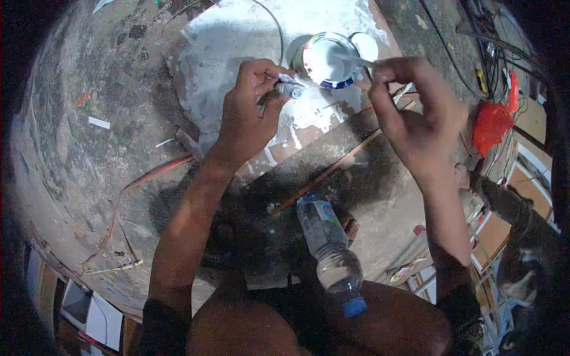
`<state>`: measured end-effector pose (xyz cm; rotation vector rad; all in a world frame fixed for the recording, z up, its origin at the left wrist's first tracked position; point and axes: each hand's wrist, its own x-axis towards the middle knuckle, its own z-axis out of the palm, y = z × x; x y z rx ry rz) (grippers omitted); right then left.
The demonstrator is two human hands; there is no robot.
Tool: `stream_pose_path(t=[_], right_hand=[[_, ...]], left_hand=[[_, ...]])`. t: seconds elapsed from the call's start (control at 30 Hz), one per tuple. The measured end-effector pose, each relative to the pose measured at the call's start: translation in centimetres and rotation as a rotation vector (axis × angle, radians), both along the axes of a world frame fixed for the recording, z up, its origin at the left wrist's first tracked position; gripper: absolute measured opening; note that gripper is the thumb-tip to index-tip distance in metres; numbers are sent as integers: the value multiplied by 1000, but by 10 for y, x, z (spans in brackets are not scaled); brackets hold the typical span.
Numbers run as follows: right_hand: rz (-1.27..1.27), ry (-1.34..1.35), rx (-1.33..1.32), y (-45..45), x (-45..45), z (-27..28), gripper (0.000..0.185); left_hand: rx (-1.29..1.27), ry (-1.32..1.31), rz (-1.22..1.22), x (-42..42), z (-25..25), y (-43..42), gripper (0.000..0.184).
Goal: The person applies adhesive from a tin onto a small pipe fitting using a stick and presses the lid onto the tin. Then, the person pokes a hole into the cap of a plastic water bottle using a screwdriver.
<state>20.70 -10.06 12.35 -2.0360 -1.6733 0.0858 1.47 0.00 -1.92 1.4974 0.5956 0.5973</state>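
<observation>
My left hand pinches a small whitish-grey cylindrical piece with a round hole in its end. Just to the right is an open can of white paint with a blue lower edge. My right hand, slightly blurred, is closed on a thin grey stick between thumb and index finger. The stick's far end reaches over the can; whether its tip touches the paint I cannot tell. Under the can lies a board smeared with white.
A round white lid lies beside the can. Between my legs a clear plastic bottle with blue cap slants. A wooden strip crosses the floor. At right are a red plastic bag, cables and another person's dark sleeve.
</observation>
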Motion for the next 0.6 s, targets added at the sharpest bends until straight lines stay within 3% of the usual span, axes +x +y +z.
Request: stream_pose_path(t=[0.13,0.23,0.27,0.4,0.5,0.6], right_hand=[[20,-95,-201,16,-2,-12,19],[-79,499,-124,19,-10,-29,14],[-153,492,-45,23,-12,-28,16],[-63,5,-118,20,-2,-16,8],[-135,657,-70,16,-3,-30,9],[-232,232,-101,17,-3,-15,8]], left_hand=[[57,11,7,0,3,0,41],[14,11,8,0,0,0,41],[19,22,10,0,2,-1,41],[28,48,0,0,6,1,41],[10,6,-3,1,-1,0,41],[34,1,-1,0,-6,0,40]])
